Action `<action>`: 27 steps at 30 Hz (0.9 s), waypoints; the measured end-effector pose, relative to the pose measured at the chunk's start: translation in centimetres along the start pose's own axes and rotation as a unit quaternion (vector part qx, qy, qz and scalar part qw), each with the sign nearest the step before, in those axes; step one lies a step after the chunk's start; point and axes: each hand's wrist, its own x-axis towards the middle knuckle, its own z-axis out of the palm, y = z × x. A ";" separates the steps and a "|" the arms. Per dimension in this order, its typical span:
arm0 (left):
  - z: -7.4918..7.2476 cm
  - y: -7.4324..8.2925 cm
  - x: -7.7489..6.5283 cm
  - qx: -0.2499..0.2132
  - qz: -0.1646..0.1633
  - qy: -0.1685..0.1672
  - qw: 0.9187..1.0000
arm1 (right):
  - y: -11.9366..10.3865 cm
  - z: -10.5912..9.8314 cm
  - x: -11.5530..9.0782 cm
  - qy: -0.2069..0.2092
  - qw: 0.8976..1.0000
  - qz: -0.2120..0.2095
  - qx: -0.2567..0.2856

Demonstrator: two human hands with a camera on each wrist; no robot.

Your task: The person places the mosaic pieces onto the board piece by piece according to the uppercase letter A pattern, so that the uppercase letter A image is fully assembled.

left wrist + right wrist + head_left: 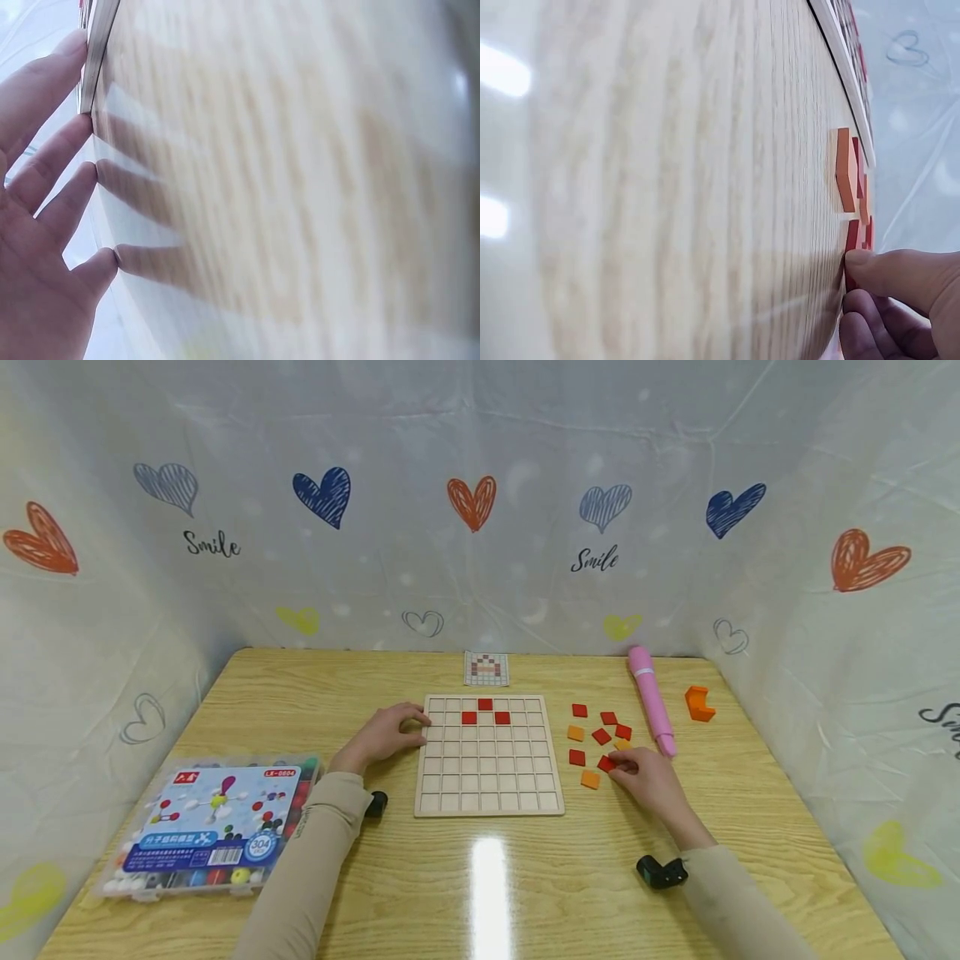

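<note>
A square wooden grid board (pixel 489 755) lies mid-table, with three red tiles (pixel 485 704) set in its upper rows. My left hand (pixel 385 735) touches the board's left edge with relaxed fingers; in the left wrist view, fingertips (pixel 73 43) meet the board's side. To the right of the board, my right hand (pixel 647 779) pinches a red square tile (pixel 605 764) at the table surface. The right wrist view shows the thumb (pixel 889 270) against that tile's edge. Around it lie several loose red tiles (pixel 579 711) and orange tiles (pixel 590 779).
Behind the board lies a small printed pattern card (pixel 486 669). A pink tube (pixel 652 702) and an orange bracket-shaped piece (pixel 699 703) are at the right back. A clear box with a molecule-model label (pixel 217 818) sits at the left. A curtain with hearts (pixel 472 568) surrounds the table.
</note>
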 end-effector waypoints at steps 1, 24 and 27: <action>0.0 0.0 0.0 0.001 0.001 0.000 1.000 | 0.0 -0.1 -0.2 -0.002 1.000 0.001 0.004; 0.1 -0.2 0.1 -0.014 0.003 0.007 1.000 | 0.1 0.2 -0.1 -0.012 0.999 -0.022 -0.024; 0.1 -0.3 0.2 -0.024 0.003 0.012 1.000 | 0.1 0.2 -0.1 -0.009 0.999 -0.028 -0.026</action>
